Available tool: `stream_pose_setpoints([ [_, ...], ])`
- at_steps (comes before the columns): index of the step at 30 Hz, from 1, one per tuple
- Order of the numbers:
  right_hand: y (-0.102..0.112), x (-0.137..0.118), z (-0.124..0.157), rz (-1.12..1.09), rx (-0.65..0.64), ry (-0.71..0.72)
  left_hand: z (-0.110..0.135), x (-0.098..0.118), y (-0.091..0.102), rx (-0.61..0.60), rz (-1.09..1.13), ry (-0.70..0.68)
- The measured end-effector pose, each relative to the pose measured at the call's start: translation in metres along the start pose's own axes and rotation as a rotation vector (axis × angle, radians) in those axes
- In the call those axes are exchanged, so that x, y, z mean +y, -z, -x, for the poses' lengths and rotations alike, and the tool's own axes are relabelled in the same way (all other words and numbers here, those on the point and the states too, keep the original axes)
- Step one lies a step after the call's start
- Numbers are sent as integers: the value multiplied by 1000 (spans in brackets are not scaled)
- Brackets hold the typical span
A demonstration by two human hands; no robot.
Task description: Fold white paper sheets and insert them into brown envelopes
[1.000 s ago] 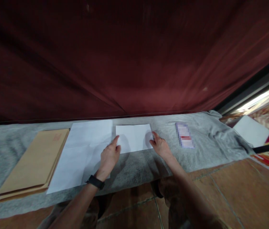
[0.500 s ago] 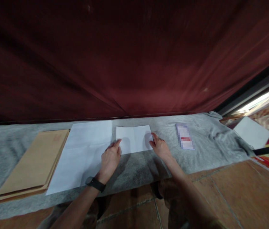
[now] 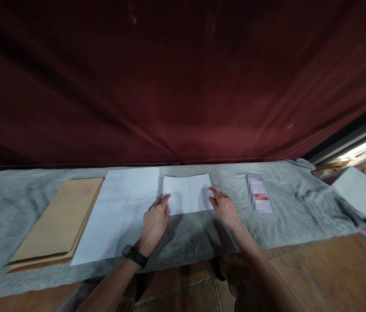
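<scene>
A small white sheet of paper (image 3: 187, 195) with a crease down its middle lies on the grey cloth in front of me. My left hand (image 3: 155, 219), with a dark watch on its wrist, grips the sheet at its lower left edge. At the right edge, my right hand (image 3: 225, 209) holds it between thumb and forefinger; the fingers underneath are hidden. Left of this sheet is a larger white sheet (image 3: 124, 203) with faint fold lines, partly behind my left hand. Brown envelopes (image 3: 59, 219) lie stacked beside the larger sheet.
To the right, a blurred purple-and-white item (image 3: 260, 194) rests on the grey cloth (image 3: 302, 208). A dark red curtain (image 3: 183, 86) hangs along the back. Beyond the cloth's right end are a white flat object (image 3: 361, 190) and a dark bar. Tiled floor (image 3: 338, 273) shows below.
My view has shifted slightly, so everything sits a little further right and lower. Both hands stay at the small sheet's edges, and the sheet lies much as before.
</scene>
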State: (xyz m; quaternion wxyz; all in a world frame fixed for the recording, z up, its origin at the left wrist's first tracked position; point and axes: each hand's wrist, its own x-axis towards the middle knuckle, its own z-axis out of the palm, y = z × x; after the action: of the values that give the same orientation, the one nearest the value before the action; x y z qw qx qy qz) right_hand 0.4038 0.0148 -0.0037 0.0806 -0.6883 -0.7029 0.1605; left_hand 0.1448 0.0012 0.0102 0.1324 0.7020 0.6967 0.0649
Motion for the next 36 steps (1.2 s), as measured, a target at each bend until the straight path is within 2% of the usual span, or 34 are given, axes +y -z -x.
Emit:
stream_pose_setpoints([
  [16, 5, -3, 1, 46, -47, -6, 4, -2, -2, 2, -29, -10],
  [27, 3, -3, 2, 71, -30, 6, 5, -2, -5, 33, -89, -60],
  [36, 2, -3, 3, 86, -7, 35, 8, 0, -3, 0, -172, -73],
])
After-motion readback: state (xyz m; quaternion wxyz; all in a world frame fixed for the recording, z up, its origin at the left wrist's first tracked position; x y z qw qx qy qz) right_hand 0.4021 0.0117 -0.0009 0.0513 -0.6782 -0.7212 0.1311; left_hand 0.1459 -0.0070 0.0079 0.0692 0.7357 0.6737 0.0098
